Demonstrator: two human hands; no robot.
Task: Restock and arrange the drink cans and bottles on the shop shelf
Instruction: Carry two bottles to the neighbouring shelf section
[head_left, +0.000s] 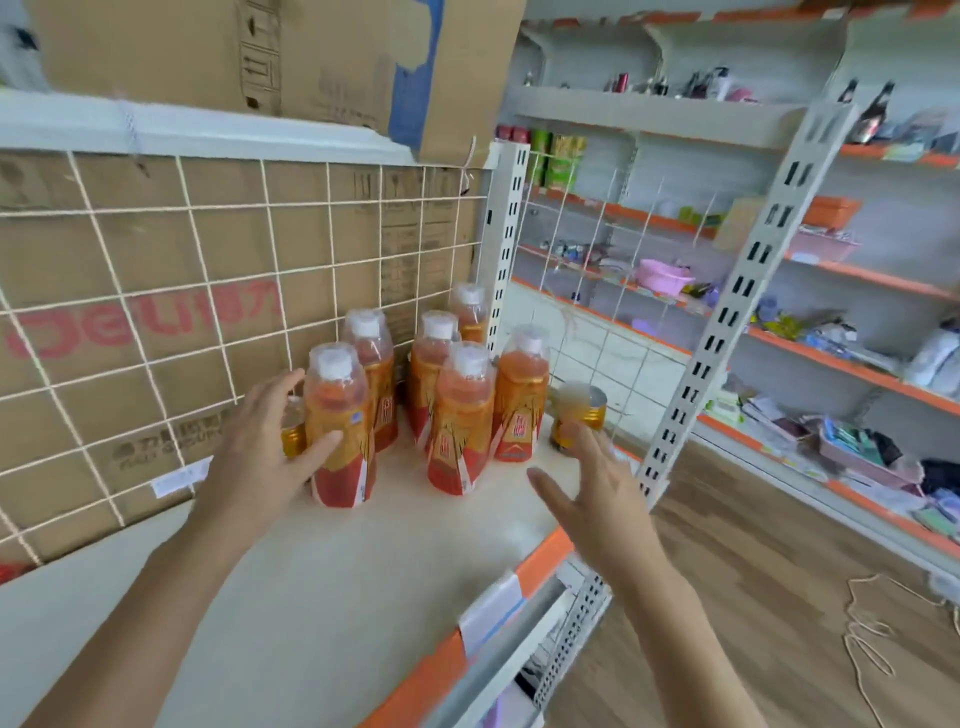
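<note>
Fingers apart, our left grip (260, 447) rests on a bottle (337, 415); our spread right grip (597, 488) could topple the can (576, 413).

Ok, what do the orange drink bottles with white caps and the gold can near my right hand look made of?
Orange drink bottles: likely clear plastic, liquid showing through above glossy labels. Gold can: probably metal, shiny gold rim, though blurred.

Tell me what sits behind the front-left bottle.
A second bottle stands behind it. A gold can sits behind and to the left, partly covered by the left hand and the front bottle. The can's label is hidden.
</note>
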